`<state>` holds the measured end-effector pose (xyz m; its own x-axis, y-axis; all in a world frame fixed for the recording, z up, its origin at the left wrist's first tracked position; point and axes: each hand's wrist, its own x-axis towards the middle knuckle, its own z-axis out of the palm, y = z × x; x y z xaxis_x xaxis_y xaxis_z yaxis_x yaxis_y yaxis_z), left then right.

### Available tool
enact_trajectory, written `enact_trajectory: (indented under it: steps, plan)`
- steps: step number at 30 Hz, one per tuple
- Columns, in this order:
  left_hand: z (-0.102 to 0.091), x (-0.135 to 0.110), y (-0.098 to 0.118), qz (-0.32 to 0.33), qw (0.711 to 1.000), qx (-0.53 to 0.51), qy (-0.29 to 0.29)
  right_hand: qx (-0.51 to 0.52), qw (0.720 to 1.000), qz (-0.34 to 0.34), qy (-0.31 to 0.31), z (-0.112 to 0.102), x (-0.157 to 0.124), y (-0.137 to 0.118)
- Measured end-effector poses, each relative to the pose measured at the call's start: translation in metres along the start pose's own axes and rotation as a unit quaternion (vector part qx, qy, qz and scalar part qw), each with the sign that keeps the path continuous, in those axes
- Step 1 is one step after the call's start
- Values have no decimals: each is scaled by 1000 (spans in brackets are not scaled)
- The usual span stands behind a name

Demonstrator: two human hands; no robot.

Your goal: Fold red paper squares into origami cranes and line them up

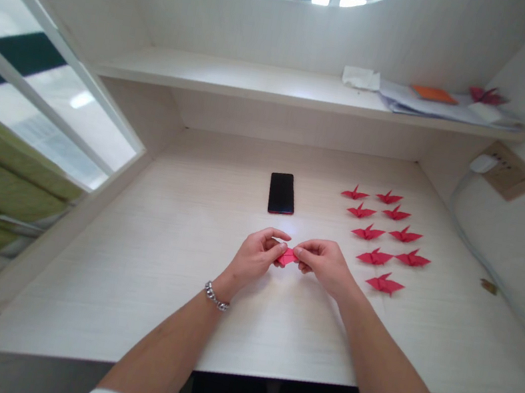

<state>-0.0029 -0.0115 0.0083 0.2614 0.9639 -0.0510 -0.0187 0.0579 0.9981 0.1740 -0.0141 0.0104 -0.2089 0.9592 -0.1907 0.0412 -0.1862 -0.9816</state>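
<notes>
Between my two hands is a small piece of folded red paper [287, 257], held just over the desk. My left hand [260, 250] pinches its left side with thumb and fingers; a metal chain bracelet [216, 295] circles that wrist. On the other side my right hand [324, 262] grips the paper's right edge between thumb and forefinger. The fingers cover much of the paper, so its full shape is hidden. To the right stand several red paper cranes [374, 256] in two columns, with one crane [384, 284] alone at the near end.
A black phone [282, 194] lies beyond my hands on the pale desk [128, 268]. The shelf [243, 78] above carries papers [396, 99], an orange sheet [434, 95] and a red folded piece [487, 96]. A charger cable [467, 243] runs down the right wall from a socket [513, 174].
</notes>
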Motion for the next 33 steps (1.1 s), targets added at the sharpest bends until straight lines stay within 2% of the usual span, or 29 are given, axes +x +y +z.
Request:
enact_trajectory:
  steps: [5,8,12,20,33]
  plan:
    - [1,-1,-5,37,999,23,6,1,1000,2,18,3,-1,-1]
    - [1,-1,-7,47,998,31,-4,-13,1000,2,3,5,-1,-1]
    - [1,-1,-8,33,999,6,-12,-28,999,-18,-16,7,-1,1]
    - [-1,-3,2,3,994,-96,-57,-5,1000,-10,23,5,-2,-2]
    - [-3,-5,5,-4,993,-98,-60,-14,999,-17,37,8,-3,-2]
